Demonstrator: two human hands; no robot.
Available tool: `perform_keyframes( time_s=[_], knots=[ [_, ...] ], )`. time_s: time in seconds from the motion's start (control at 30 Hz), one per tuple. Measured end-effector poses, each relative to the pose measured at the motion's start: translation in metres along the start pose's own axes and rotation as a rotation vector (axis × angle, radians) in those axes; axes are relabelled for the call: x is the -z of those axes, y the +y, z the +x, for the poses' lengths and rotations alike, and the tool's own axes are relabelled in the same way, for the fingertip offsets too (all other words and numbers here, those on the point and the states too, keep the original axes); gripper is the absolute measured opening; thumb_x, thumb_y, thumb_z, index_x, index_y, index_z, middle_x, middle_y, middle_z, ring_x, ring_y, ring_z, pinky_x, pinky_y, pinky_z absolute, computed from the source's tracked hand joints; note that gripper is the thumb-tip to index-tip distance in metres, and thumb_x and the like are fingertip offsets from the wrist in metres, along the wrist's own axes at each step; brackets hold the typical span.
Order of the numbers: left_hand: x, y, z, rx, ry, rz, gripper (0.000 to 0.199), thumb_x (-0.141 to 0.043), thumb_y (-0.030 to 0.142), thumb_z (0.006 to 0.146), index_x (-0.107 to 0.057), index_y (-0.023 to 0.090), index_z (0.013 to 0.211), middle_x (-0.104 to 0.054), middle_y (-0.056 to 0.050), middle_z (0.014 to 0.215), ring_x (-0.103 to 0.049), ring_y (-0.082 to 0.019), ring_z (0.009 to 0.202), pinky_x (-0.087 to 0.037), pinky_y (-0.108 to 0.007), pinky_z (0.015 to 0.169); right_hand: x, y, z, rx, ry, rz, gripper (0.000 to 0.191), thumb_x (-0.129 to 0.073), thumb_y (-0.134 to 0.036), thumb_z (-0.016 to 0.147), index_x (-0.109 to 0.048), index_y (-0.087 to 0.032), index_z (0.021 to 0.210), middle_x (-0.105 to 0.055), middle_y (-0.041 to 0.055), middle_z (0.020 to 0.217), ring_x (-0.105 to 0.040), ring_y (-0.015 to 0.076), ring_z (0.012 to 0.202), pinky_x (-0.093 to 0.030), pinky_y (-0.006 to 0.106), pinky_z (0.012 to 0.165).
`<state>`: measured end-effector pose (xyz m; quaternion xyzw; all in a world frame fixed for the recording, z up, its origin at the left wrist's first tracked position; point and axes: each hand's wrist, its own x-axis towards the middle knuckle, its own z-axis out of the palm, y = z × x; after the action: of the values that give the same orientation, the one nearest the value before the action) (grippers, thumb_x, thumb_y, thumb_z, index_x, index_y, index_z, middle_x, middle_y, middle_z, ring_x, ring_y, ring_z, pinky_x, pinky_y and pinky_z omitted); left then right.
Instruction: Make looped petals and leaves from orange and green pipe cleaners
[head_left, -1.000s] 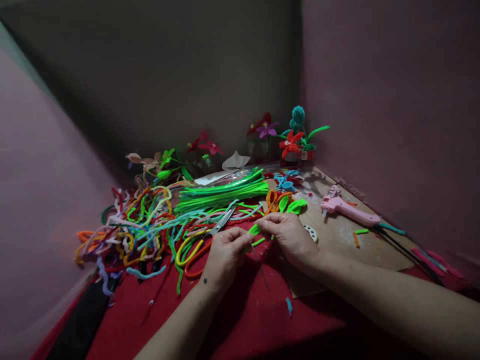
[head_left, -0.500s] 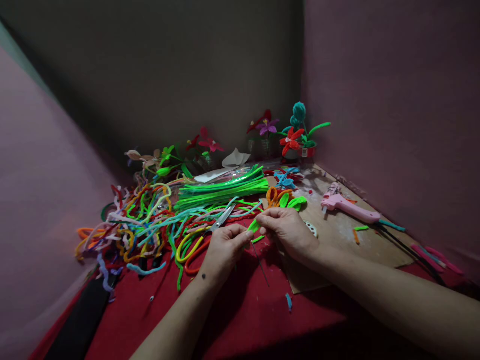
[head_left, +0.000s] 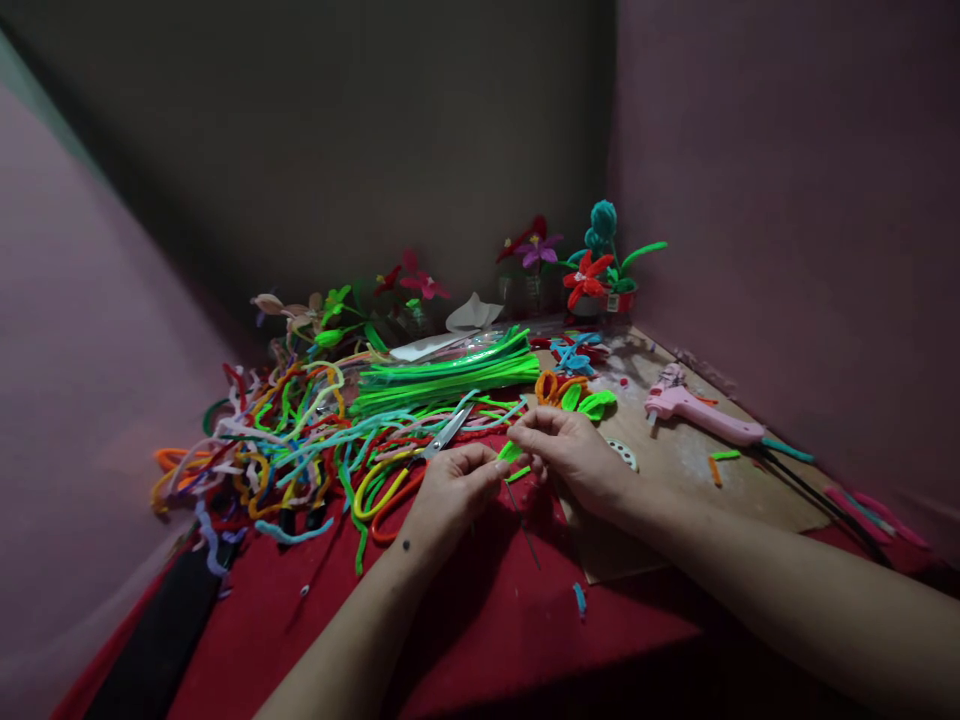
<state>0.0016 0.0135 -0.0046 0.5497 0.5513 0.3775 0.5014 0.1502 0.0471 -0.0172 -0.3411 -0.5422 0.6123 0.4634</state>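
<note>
Neon green pipe cleaner piece (head_left: pixel 511 452) between hands. Red cloth (head_left: pixel 480 620) over table, bright green bundle (head_left: pixel 450 375), multicolour tangle (head_left: pixel 292 440), pink glue gun (head_left: pixel 701 412), brown board (head_left: pixel 697 480), teal-red flowers (head_left: pixel 596 265).

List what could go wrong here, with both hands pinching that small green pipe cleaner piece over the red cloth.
The green piece is small and pinched only at the fingertips of the left hand and right hand; it might slip into the pipe cleaner pile. The thin wire hanging below could poke a finger. The scissors lie open-bladed close to the left hand.
</note>
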Motion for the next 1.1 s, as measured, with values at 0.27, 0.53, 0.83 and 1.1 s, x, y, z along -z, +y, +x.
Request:
perform_keyframes(
  time_s=[0.27,0.53,0.83,1.1],
  knots=[
    [-0.005,-0.004,0.001,-0.063,0.082,0.047,0.027,-0.059,0.032,0.071,-0.049,0.014,0.054,-0.036,0.006,0.044,-0.027,-0.005,0.042,-0.02,-0.02,0.043,-0.002,0.003,-0.005,0.173,0.105,-0.298,0.015,-0.058,-0.022,0.072,-0.057,-0.014,0.059,-0.05,-0.0034,0.053,-0.042,0.0079,0.05,-0.033,0.021,0.05],
    [-0.003,-0.003,0.002,-0.019,0.072,0.029,0.029,-0.06,0.036,0.069,-0.05,0.014,0.052,-0.036,0.006,0.042,-0.027,-0.005,0.039,-0.02,-0.021,0.041,-0.001,0.002,-0.003,0.135,0.076,-0.264,0.017,-0.056,-0.024,0.074,-0.06,-0.015,0.06,-0.054,-0.0016,0.053,-0.046,0.0095,0.049,-0.035,0.022,0.049],
    [0.003,0.002,0.002,0.025,0.048,-0.037,0.03,-0.063,0.035,0.067,-0.051,0.013,0.052,-0.041,0.005,0.038,-0.028,-0.004,0.034,-0.018,-0.019,0.036,0.001,-0.001,-0.002,0.151,0.153,-0.231,0.033,-0.045,-0.042,0.083,-0.054,-0.016,0.065,-0.053,-0.0013,0.055,-0.045,0.0086,0.047,-0.033,0.021,0.046],
    [0.01,-0.008,0.009,0.126,-0.005,-0.253,0.025,-0.064,0.038,0.068,-0.055,0.014,0.07,-0.048,0.005,0.044,-0.032,-0.004,0.031,-0.023,-0.017,0.031,-0.001,0.006,-0.004,0.075,0.093,-0.159,0.03,-0.045,-0.042,0.083,-0.052,-0.016,0.07,-0.056,-0.0008,0.055,-0.043,0.0072,0.041,-0.033,0.02,0.041]
  ],
)
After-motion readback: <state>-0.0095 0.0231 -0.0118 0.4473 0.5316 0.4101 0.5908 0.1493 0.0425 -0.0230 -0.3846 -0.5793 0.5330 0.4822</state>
